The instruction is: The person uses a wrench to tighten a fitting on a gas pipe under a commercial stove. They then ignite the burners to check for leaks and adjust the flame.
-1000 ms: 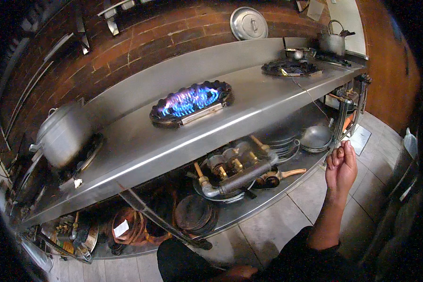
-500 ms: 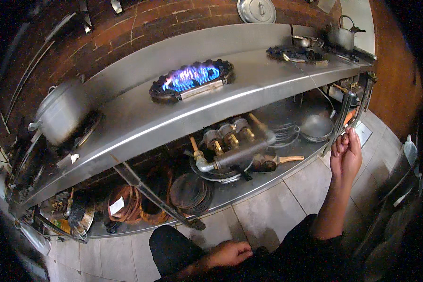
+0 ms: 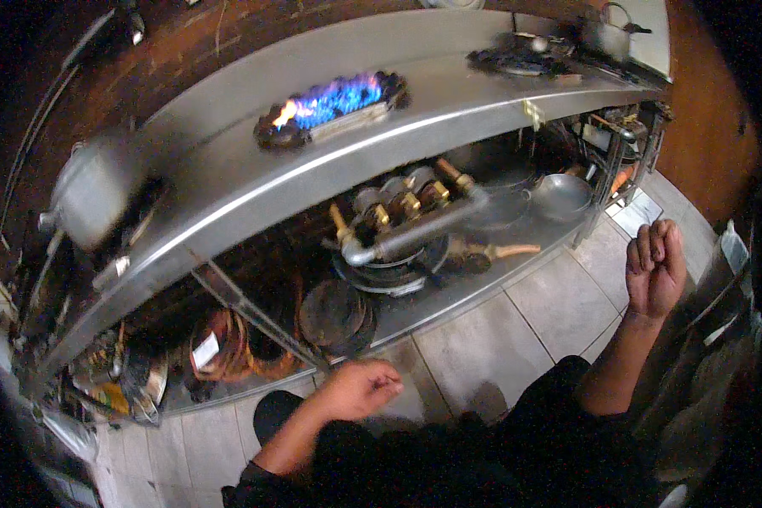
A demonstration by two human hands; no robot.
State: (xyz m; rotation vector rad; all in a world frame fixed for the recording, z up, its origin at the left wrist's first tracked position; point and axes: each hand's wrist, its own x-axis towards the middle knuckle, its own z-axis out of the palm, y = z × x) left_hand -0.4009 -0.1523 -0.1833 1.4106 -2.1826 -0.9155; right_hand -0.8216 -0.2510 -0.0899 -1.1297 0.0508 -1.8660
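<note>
My left hand [image 3: 366, 391] is held low over the floor before the stove's lower shelf, slightly blurred, its fingers curled. My right hand [image 3: 654, 267] is raised at the right, fingers closed in a pinch; I cannot make out anything inside either hand. Both are apart from the steel stove [image 3: 279, 178]. On the stove top, an oval burner [image 3: 334, 110] burns blue with an orange flame at its left end. Nearest my left hand on the lower shelf is a stack of dark round plates [image 3: 330, 317]. Above them a pipe manifold [image 3: 415, 229] has brass valves.
A large lidded pot [image 3: 93, 195] stands at the left of the stove, a smaller pot [image 3: 605, 38] at the far right beside another burner [image 3: 516, 63]. Below are metal pans [image 3: 559, 199] and rust-coloured round pieces [image 3: 216, 347]. The tiled floor [image 3: 542, 313] borders a wooden panel [image 3: 703, 135].
The stove has shifted upward in the view. My left hand has risen into sight from the lower edge. My right hand has moved rightward and upward. An orange flame shows at the burner's left.
</note>
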